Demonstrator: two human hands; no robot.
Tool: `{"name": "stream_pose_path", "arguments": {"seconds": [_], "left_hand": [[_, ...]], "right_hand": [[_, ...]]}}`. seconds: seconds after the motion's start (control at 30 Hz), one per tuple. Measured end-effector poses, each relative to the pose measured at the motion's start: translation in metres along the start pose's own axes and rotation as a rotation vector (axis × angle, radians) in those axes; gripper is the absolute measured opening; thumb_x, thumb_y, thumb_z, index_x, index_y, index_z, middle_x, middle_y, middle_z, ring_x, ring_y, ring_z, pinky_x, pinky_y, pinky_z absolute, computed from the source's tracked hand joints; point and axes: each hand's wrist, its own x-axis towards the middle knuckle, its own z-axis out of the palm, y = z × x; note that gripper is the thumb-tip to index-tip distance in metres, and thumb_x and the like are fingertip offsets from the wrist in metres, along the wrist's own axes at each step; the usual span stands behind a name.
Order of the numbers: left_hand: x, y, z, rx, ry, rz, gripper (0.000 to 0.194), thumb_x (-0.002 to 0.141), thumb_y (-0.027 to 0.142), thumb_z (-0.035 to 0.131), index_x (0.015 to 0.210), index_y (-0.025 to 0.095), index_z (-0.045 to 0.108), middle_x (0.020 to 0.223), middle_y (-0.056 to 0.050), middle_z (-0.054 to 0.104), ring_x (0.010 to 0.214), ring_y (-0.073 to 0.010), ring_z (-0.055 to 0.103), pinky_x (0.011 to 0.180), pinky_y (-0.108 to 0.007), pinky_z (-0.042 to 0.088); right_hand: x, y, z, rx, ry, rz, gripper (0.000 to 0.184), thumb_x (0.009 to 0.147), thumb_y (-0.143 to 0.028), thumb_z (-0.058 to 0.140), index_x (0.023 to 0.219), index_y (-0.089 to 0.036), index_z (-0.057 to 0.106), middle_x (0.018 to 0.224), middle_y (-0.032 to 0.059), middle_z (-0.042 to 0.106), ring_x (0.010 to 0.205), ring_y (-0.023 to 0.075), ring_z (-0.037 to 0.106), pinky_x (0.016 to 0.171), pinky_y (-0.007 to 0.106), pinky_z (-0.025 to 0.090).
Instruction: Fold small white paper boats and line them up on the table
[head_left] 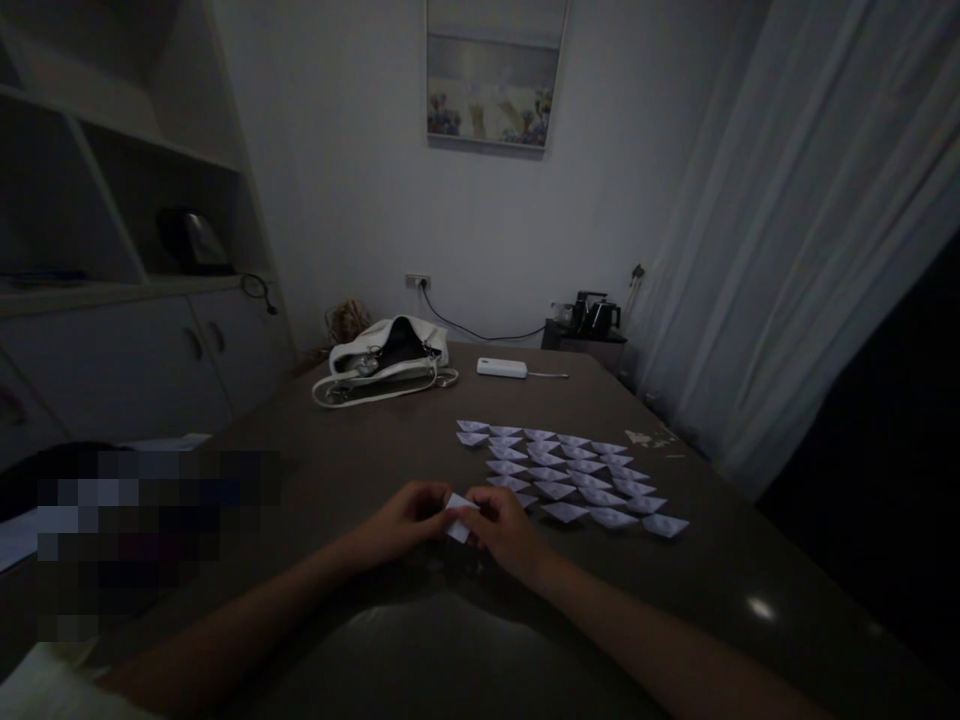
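Note:
A small folded piece of white paper [460,518] is held between both hands above the dark table. My left hand [411,518] pinches its left side between thumb and fingers. On the opposite side my right hand [504,525] grips it, thumb across the front and fingers curled behind. Just beyond and to the right, many folded paper boats [553,490] stand in slanting rows, some partly hidden behind my right hand.
The dark table [360,640] bears a white handbag [390,360] and a white power bank [502,368] with a short cable at its far end. Paper scraps [651,438] lie near the right edge. At left, papers [169,443] lie beside a blurred-out patch.

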Motion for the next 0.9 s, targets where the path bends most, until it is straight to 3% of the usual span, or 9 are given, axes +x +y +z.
{"name": "stream_pose_path", "arguments": {"seconds": [0.9], "left_hand": [[0.0006, 0.0008, -0.0029, -0.047, -0.063, 0.043, 0.028, 0.082, 0.041, 0.055, 0.078, 0.013, 0.056, 0.07, 0.001, 0.053, 0.066, -0.0127, 0.047, 0.062, -0.022, 0.037]], "right_hand": [[0.0017, 0.0052, -0.0009, 0.091, 0.049, -0.015, 0.022, 0.076, -0.03, 0.054, 0.059, -0.016, 0.05, 0.048, -0.0047, 0.047, 0.041, 0.0075, 0.042, 0.04, 0.018, 0.031]]}}
